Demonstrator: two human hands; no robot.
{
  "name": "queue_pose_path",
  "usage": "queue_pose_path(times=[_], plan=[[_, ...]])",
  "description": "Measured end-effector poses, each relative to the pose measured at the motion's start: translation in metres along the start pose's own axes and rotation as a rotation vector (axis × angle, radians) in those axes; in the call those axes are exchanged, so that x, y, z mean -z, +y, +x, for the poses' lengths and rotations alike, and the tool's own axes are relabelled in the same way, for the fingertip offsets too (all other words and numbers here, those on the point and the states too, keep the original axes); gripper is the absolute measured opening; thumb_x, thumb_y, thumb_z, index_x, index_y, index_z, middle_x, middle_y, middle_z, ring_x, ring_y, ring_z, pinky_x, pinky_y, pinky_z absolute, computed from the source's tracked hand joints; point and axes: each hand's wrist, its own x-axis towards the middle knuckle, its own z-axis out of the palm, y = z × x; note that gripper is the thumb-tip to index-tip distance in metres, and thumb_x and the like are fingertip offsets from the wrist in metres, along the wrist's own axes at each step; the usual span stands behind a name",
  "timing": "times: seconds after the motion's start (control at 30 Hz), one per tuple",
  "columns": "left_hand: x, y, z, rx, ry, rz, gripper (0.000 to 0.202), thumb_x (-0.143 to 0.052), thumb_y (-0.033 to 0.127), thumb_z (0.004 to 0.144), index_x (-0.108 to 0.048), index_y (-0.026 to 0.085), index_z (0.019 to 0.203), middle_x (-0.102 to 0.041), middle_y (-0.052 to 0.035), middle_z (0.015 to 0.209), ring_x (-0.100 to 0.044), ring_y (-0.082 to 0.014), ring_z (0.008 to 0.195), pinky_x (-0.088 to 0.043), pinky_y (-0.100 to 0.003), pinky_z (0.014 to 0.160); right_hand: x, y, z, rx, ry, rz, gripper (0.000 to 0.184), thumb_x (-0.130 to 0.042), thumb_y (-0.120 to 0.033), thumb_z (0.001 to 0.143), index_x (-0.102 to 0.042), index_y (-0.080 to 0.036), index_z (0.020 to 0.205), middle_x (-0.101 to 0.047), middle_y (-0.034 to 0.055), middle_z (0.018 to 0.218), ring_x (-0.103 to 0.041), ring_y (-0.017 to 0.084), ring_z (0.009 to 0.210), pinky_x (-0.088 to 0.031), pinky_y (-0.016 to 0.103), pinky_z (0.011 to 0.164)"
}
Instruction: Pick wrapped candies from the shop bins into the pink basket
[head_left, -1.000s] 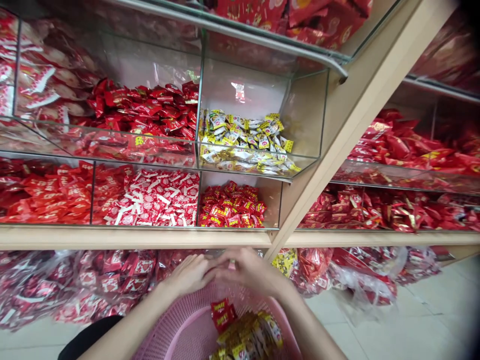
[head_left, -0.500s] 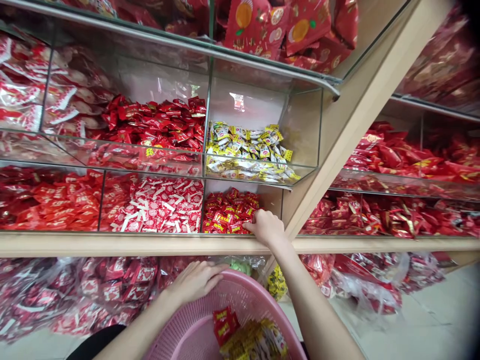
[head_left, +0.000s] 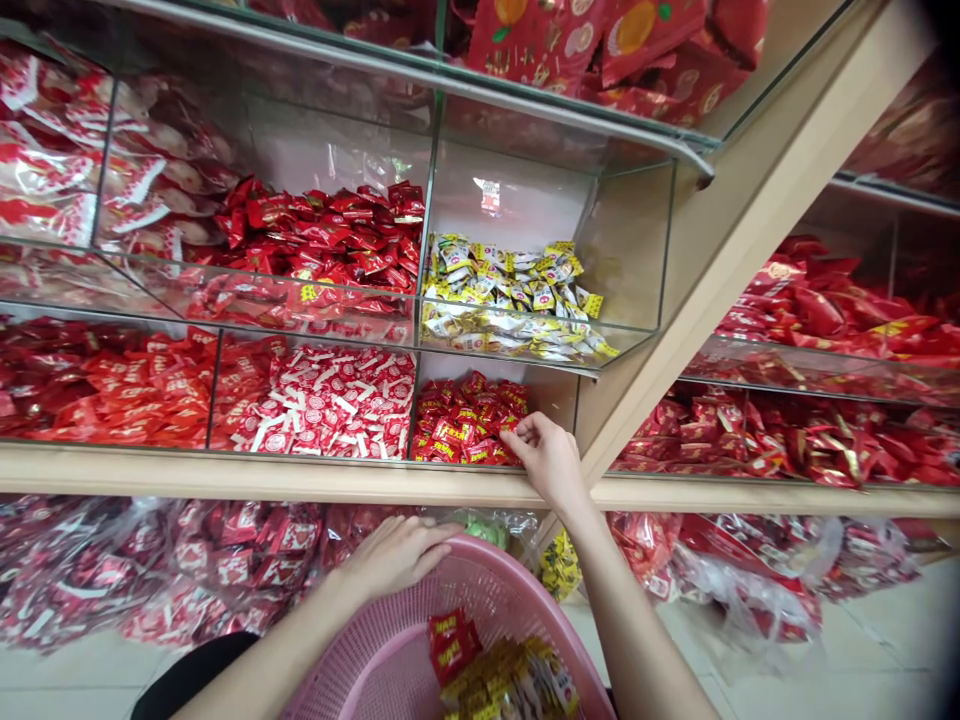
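My right hand (head_left: 547, 455) reaches over the lower shelf's front edge into a bin of small red-wrapped candies (head_left: 466, 422) with yellow lettering. Its fingers are bent and drawn together at the right side of the pile; whatever they pinch is hidden. My left hand (head_left: 401, 553) is closed over the far left rim of a pink plastic basket (head_left: 517, 575). Inside the basket lie a few red candy packets (head_left: 452, 645) and a heap of yellow-and-white wrapped candies (head_left: 514, 682).
Above the red candies, a clear bin holds yellow-and-white candies (head_left: 517, 290). Red-and-white wrapped sweets (head_left: 345, 400) fill the bin to the left. A slanted wooden upright (head_left: 739, 255) stands close to my right arm. Bagged sweets (head_left: 255, 560) sit beneath the shelf edge (head_left: 262, 475).
The view has shifted slightly, so the shelves sit a little further right. My right hand's fingers have lifted and bent more at the red candies. My left hand stays on the basket rim.
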Motion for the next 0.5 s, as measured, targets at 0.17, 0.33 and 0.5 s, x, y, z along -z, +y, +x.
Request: queue_pose_path(times=[0.17, 0.33, 0.5], plan=[[0.002, 0.0, 0.0, -0.003, -0.006, 0.004, 0.039, -0.028, 0.039, 0.094, -0.044, 0.033, 0.129, -0.066, -0.0029, 0.101, -0.064, -0.0195, 0.084, -0.048, -0.029, 0.072, 0.011, -0.004, -0.033, 0.063, 0.104, 0.359, 0.026, -0.06, -0.042, 0.077, -0.054, -0.018, 0.087, -0.056, 0.0, 0.072, -0.051, 0.011, 0.063, -0.042, 0.023, 0.06], [0.004, 0.003, 0.003, -0.022, -0.026, -0.014, 0.039, -0.03, 0.038, 0.093, -0.046, 0.031, 0.128, -0.067, -0.0034, 0.099, -0.065, -0.0201, 0.085, -0.048, -0.029, 0.072, 0.011, -0.003, -0.07, 0.078, -0.519, 0.543, 0.023, -0.054, -0.04, 0.083, -0.056, -0.018, 0.09, -0.058, -0.0009, 0.075, -0.053, 0.011, 0.067, -0.043, 0.022, 0.06], [0.004, 0.007, 0.005, -0.021, -0.034, 0.017, 0.038, -0.031, 0.036, 0.093, -0.044, 0.035, 0.129, -0.065, -0.0021, 0.105, -0.065, -0.0207, 0.085, -0.049, -0.031, 0.073, -0.01, 0.003, -0.083, 0.191, -0.994, 0.08, 0.014, -0.06, -0.031, 0.079, -0.061, -0.017, 0.078, -0.059, -0.0018, 0.07, -0.052, 0.012, 0.065, -0.038, 0.022, 0.057]])
